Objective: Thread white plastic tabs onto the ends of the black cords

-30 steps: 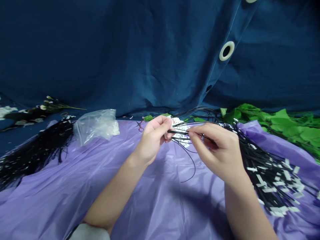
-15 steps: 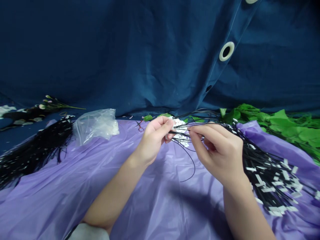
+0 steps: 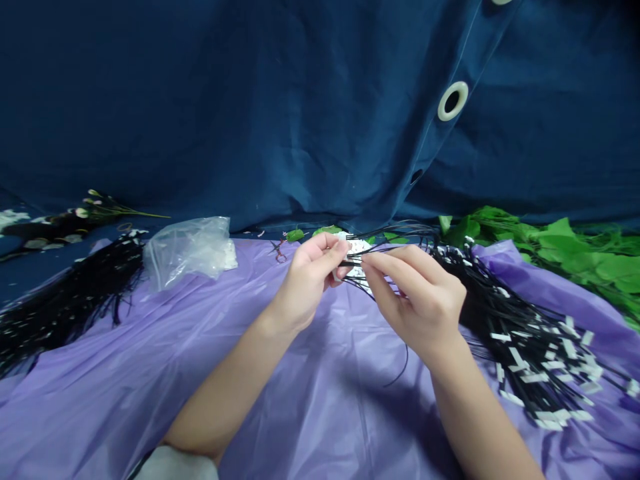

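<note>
Several thin black cords (image 3: 356,254) run between my two hands over the purple sheet. My left hand (image 3: 320,263) is closed, thumb against fingers, on one end of the cords. My right hand (image 3: 417,287) pinches at the cords close to the left fingertips; which strand it grips is too small to tell. Behind the fingers lies a heap of small white pieces (image 3: 361,280), partly hidden by the hands. A loose cord end (image 3: 403,369) curves down below my right hand. To the right spreads a big bundle of black cords with white tabs (image 3: 530,347).
A clear plastic bag (image 3: 187,253) with white contents sits left of centre, and red-handled scissors (image 3: 279,251) lie near the back edge. Another black cord bundle (image 3: 70,293) is at far left. Green artificial leaves (image 3: 575,250) fill the right back, before a blue curtain (image 3: 225,100).
My right hand has moved left, closer to my left fingertips. The loose cord loop that hung between the hands has shifted right and now shows below my right hand.
</note>
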`<act>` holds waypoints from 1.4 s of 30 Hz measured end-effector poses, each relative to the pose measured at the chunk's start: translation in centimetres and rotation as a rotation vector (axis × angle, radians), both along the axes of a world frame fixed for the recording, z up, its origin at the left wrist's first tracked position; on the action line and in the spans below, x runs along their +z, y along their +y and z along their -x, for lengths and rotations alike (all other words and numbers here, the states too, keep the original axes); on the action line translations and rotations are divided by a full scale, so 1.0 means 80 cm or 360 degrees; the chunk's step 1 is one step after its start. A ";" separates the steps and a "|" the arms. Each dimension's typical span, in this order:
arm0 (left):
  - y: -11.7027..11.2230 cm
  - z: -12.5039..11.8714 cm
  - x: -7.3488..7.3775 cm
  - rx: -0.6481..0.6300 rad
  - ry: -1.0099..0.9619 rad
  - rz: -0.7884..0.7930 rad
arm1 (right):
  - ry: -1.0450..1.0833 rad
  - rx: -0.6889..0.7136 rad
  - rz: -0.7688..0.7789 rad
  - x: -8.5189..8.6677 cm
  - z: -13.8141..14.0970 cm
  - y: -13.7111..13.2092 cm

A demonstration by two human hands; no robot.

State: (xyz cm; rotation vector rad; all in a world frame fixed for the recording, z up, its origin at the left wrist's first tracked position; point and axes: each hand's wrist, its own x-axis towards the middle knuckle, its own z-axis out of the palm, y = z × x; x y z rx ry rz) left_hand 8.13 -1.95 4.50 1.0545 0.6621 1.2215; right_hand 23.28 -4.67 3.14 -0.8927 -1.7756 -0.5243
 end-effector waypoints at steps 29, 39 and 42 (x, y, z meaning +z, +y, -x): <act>0.031 0.036 0.020 0.0168 -0.0264 0.0334 | -0.0609 0.0169 0.0292 0.026 -0.039 -0.011; 0.034 0.034 0.018 0.0205 -0.0259 0.0315 | -0.0495 0.0424 0.0312 0.017 -0.030 0.006; 0.033 0.034 0.016 0.0214 -0.0225 0.0267 | 0.0084 0.1008 0.0310 0.009 -0.042 0.029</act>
